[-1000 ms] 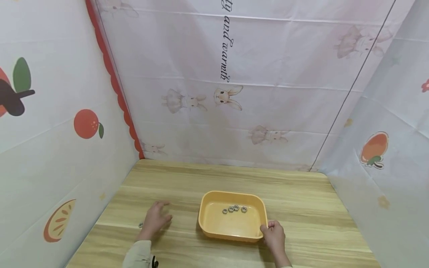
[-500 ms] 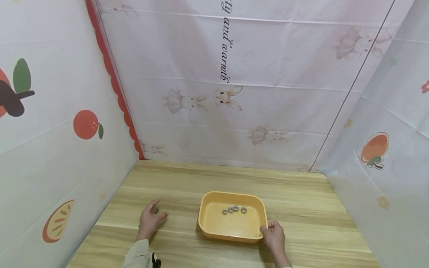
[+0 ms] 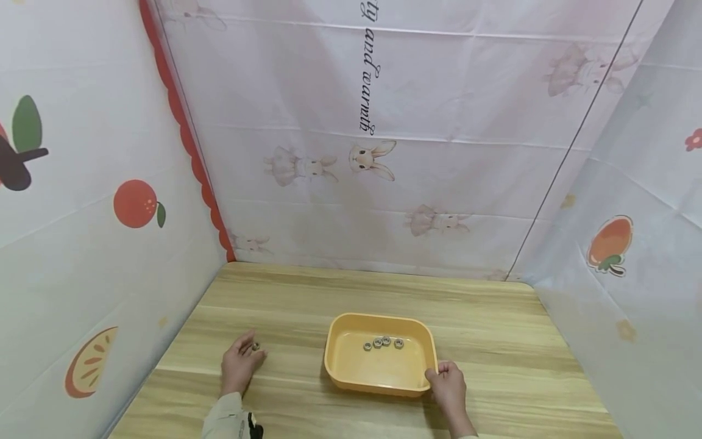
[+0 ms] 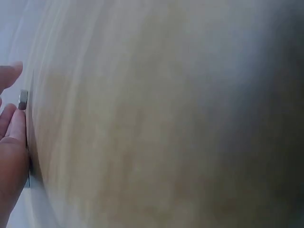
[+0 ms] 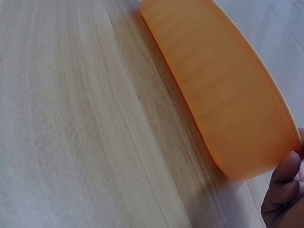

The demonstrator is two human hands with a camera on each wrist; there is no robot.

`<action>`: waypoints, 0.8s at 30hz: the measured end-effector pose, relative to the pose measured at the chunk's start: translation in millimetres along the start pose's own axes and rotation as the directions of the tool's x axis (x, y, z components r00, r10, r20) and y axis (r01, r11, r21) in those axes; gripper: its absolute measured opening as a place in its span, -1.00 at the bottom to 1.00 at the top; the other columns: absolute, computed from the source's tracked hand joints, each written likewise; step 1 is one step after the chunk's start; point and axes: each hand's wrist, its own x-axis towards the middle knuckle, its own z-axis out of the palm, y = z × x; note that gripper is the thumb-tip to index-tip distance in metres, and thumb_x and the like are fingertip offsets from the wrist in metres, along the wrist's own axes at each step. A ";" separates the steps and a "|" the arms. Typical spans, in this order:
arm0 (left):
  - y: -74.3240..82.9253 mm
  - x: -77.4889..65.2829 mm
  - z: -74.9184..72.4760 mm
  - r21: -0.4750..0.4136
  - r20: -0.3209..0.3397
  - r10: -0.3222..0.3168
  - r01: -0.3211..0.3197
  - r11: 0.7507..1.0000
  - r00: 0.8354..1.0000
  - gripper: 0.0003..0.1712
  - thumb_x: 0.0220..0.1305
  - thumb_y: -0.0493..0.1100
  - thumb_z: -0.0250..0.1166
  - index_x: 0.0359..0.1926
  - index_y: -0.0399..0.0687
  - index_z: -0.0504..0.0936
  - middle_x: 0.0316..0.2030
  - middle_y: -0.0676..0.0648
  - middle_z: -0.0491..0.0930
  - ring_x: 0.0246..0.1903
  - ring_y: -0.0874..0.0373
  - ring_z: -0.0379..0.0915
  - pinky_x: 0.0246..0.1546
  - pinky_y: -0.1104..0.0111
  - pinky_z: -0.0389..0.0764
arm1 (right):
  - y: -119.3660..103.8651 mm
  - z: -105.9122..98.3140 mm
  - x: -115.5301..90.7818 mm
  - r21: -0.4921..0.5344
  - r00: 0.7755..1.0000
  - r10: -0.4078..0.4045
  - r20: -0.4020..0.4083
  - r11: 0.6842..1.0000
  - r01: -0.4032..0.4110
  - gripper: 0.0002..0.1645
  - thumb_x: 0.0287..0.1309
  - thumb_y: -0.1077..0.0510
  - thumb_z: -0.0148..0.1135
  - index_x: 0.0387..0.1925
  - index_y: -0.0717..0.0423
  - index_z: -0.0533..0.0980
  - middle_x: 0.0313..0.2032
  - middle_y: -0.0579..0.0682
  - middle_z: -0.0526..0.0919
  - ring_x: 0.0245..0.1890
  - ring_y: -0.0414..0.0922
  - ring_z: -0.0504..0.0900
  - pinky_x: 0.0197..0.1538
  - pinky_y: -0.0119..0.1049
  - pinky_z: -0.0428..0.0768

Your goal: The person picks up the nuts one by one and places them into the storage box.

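My left hand (image 3: pixel 237 369) is low over the table at the left, thumb and fingers spread around a small metal nut (image 3: pixel 255 346). In the left wrist view that nut (image 4: pixel 23 99) stands on the table in the gap, close to the fingertips (image 4: pixel 18 121); whether they touch it I cannot tell. Over on the right, my right hand (image 3: pixel 450 387) pinches the near right corner of a yellow plastic tray (image 3: pixel 378 388), thumb over the rim. Several nuts (image 3: pixel 378 342) lie inside the tray, toward its back. The right wrist view shows the tray's outer wall (image 5: pixel 223 95) and the gripping fingers (image 5: pixel 287 168).
The wood-grain table (image 3: pixel 296 292) is enclosed by printed cloth at the back (image 3: pixel 329 238) and on both sides. A bit of grey (image 4: pixel 27 180) shows beneath my left hand in the left wrist view, too little to identify.
My left hand has moved left and slightly nearer, uncovering one nut between its fingers and covering another that showed at its left. The right hand and tray have stayed put.
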 end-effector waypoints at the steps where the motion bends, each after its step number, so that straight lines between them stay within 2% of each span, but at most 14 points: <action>1: -1.6 0.8 -0.1 -0.004 -0.016 0.003 -0.003 1.000 1.000 -0.29 0.00 -0.43 0.35 0.22 -0.32 0.33 0.20 -0.33 0.30 0.20 -0.15 0.21 0.13 0.38 0.33 | -0.1 0.0 -0.1 0.002 1.000 0.001 -0.001 1.000 -0.001 -0.78 -0.10 0.32 0.13 -0.36 0.31 0.33 -0.64 -0.02 0.38 -0.80 -0.17 0.39 -0.72 -0.40 0.38; 3: -4.3 2.3 -0.4 0.009 -0.047 0.014 -0.014 1.000 0.999 -0.33 -0.03 -0.43 0.37 0.17 -0.33 0.38 0.16 -0.31 0.36 0.14 -0.11 0.30 0.04 0.49 0.40 | 0.0 -0.1 -0.2 0.002 1.000 0.006 0.001 1.000 -0.006 -0.79 -0.10 0.32 0.13 -0.36 0.30 0.33 -0.64 -0.03 0.37 -0.79 -0.17 0.38 -0.72 -0.40 0.38; 7: -6.7 3.0 0.0 0.109 -0.116 0.038 -0.026 0.994 0.993 -0.39 -0.09 -0.37 0.44 0.08 -0.29 0.50 0.01 -0.25 0.52 -0.05 -0.05 0.45 -0.23 0.67 0.47 | 0.3 -0.3 -0.2 0.000 1.000 0.017 0.007 1.000 -0.017 -0.79 -0.10 0.32 0.13 -0.37 0.28 0.33 -0.65 -0.04 0.36 -0.79 -0.18 0.38 -0.72 -0.42 0.38; 9: -5.5 2.1 0.9 0.180 -0.146 0.065 -0.039 0.983 0.987 -0.43 -0.10 -0.34 0.46 0.03 -0.28 0.55 -0.08 -0.25 0.57 -0.15 -0.03 0.49 -0.33 0.66 0.47 | 0.3 -0.5 -0.1 -0.008 1.000 0.019 0.008 1.000 -0.019 -0.80 -0.09 0.31 0.13 -0.37 0.28 0.33 -0.65 -0.04 0.36 -0.78 -0.18 0.37 -0.72 -0.42 0.38; 12: -3.1 1.8 2.5 0.268 -0.169 0.106 -0.058 0.962 0.980 -0.47 -0.13 -0.33 0.48 -0.03 -0.32 0.59 -0.21 -0.24 0.61 -0.26 0.00 0.52 -0.38 0.56 0.48 | 0.1 -1.1 0.0 -0.012 1.000 0.019 0.008 1.000 -0.019 -0.80 -0.10 0.31 0.13 -0.37 0.28 0.33 -0.64 -0.04 0.36 -0.78 -0.18 0.37 -0.73 -0.42 0.37; 15: -0.5 2.4 3.2 0.377 -0.156 0.160 -0.091 0.922 0.975 -0.52 -0.14 -0.32 0.49 -0.10 -0.34 0.62 -0.34 -0.20 0.60 -0.35 0.04 0.49 -0.37 0.41 0.47 | -0.3 -1.4 0.3 -0.013 1.000 0.018 0.009 1.000 -0.018 -0.80 -0.10 0.31 0.13 -0.38 0.28 0.33 -0.65 -0.04 0.36 -0.79 -0.18 0.37 -0.73 -0.43 0.36; 20: 3.8 3.7 3.6 0.509 -0.101 0.242 -0.159 0.846 0.965 -0.77 -0.07 -0.31 0.46 -0.34 -0.33 0.66 -0.50 -0.12 0.49 -0.45 0.03 0.36 -0.41 0.21 0.38 | -1.0 -0.5 0.3 -0.005 1.000 0.011 0.003 1.000 -0.011 -0.81 -0.11 0.31 0.13 -0.39 0.27 0.33 -0.67 -0.05 0.36 -0.80 -0.19 0.37 -0.73 -0.43 0.35; 22: 4.8 3.5 3.2 0.501 -0.097 0.241 -0.162 0.850 0.966 -0.80 -0.04 -0.29 0.45 -0.39 -0.33 0.65 -0.49 -0.13 0.51 -0.44 0.01 0.38 -0.41 0.20 0.40 | -1.2 -0.2 0.1 -0.003 1.000 0.009 0.004 1.000 -0.009 -0.81 -0.11 0.31 0.13 -0.39 0.27 0.33 -0.67 -0.05 0.36 -0.80 -0.18 0.37 -0.73 -0.43 0.36; 24: 4.9 2.5 1.4 0.461 -0.107 0.201 -0.130 0.878 0.974 -0.80 0.01 -0.25 0.43 -0.37 -0.29 0.64 -0.44 -0.13 0.55 -0.41 0.02 0.43 -0.41 0.26 0.45 | -1.4 -0.4 -0.3 -0.002 1.000 0.011 0.008 1.000 -0.011 -0.81 -0.10 0.31 0.12 -0.38 0.28 0.33 -0.67 -0.04 0.37 -0.79 -0.18 0.37 -0.73 -0.42 0.37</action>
